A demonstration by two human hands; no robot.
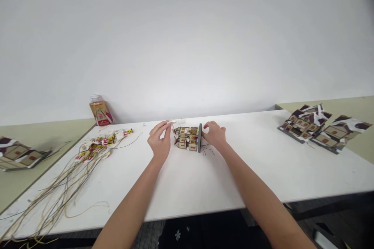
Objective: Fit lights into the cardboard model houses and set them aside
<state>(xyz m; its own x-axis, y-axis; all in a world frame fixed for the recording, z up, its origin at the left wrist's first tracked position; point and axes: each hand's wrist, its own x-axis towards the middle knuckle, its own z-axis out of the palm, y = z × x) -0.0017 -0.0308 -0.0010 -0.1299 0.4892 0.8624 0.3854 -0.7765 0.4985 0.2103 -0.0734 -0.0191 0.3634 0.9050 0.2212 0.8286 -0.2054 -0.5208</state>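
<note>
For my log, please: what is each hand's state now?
Left hand: pinching, apparently a small white piece.
Right hand: curled at the grey base of the model house; grip cannot be told.

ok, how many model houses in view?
4 visible. First model house: far left, on the beige surface. Second house: on its side between left hand and right hand. Third house and fourth house: right end of white table. Others may hide behind those.

Model house (187,144) on its side, white bench (189,190)

Left grip (159,144) at roof end, right grip (215,134) by grey base (200,140). Thin wires (207,148) below. Left: bottle (101,113), striped pieces (101,142) with long leads (68,183). Right: two more houses (302,123).
</note>
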